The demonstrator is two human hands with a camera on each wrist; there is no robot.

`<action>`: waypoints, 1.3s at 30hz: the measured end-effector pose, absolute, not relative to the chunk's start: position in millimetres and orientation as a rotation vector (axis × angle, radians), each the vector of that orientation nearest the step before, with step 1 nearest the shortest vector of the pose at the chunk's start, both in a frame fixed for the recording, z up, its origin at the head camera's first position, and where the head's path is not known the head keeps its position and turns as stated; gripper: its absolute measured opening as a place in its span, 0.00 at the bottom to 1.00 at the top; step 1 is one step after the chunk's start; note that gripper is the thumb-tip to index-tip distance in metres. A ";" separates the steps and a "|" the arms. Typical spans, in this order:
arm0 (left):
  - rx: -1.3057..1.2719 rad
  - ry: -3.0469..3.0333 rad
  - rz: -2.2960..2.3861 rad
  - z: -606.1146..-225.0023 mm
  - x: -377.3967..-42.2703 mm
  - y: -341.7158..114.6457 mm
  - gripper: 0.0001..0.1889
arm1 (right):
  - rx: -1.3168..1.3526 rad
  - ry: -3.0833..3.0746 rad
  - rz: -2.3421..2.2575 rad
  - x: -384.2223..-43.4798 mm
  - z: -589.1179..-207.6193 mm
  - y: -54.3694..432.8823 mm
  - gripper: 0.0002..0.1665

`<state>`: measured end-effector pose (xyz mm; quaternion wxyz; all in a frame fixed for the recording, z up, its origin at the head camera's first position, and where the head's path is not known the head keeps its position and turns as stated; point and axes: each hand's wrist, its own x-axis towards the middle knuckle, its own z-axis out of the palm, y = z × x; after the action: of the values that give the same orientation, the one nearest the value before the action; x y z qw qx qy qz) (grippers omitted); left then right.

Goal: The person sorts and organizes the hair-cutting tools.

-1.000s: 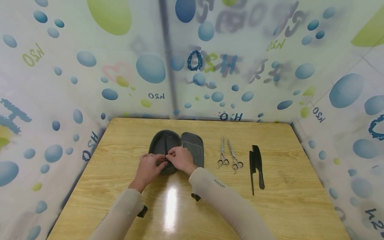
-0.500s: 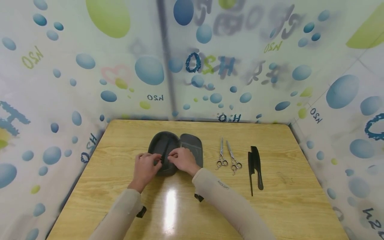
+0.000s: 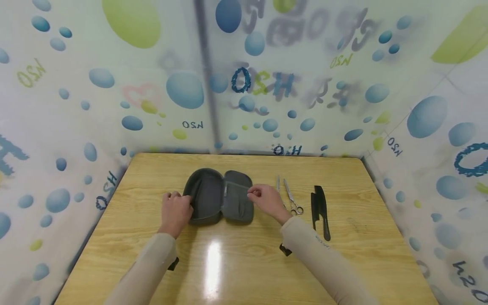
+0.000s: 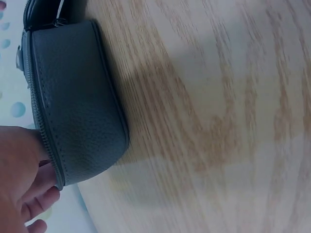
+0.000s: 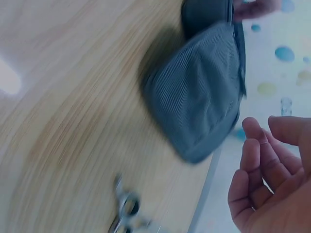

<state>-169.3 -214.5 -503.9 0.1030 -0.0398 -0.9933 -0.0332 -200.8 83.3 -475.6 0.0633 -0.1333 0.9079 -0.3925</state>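
Note:
A dark grey zip case [image 3: 209, 197] lies unfolded on the table, its deep half on the left and its lid with a mesh pocket [image 3: 237, 199] on the right. At the deep half's left rim, my left hand [image 3: 176, 212] grips the case with fingers curled over the edge. Its fingertips are hidden inside, near a dark strap [image 3: 196, 188]. The left wrist view shows those fingers behind the zipper edge [image 4: 43, 121]. Just right of the lid hovers my right hand [image 3: 268, 201], fingers loosely bent and apart from the thumb, holding nothing.
Two pairs of scissors [image 3: 288, 192] lie right of the case, one partly hidden by my right hand. Two black combs [image 3: 320, 205] lie farther right, partly behind the sleeve. The wooden table [image 3: 228, 262] meets patterned walls at its back and sides.
Both hands were together at the strap in the case's middle. They have parted: the left to the left rim, the strap shifting left, the right past the lid.

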 end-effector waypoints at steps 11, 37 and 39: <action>-0.167 -3.030 0.109 -502.3 -172.4 -214.5 0.06 | -0.203 2.859 -1.094 -193.6 -490.0 171.7 0.15; -0.146 -2.950 -0.171 -501.5 -169.7 -219.7 0.07 | 0.061 2.984 -0.752 -166.1 -514.2 284.7 0.15; -0.149 -2.923 -0.239 -496.2 -167.1 -218.1 0.08 | 0.080 2.977 -0.719 -165.4 -515.9 287.4 0.16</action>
<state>-167.1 -218.1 -496.2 0.1023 -0.0504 -0.9902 -0.0809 -165.4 287.4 -515.9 0.0391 0.0262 0.9710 -0.2345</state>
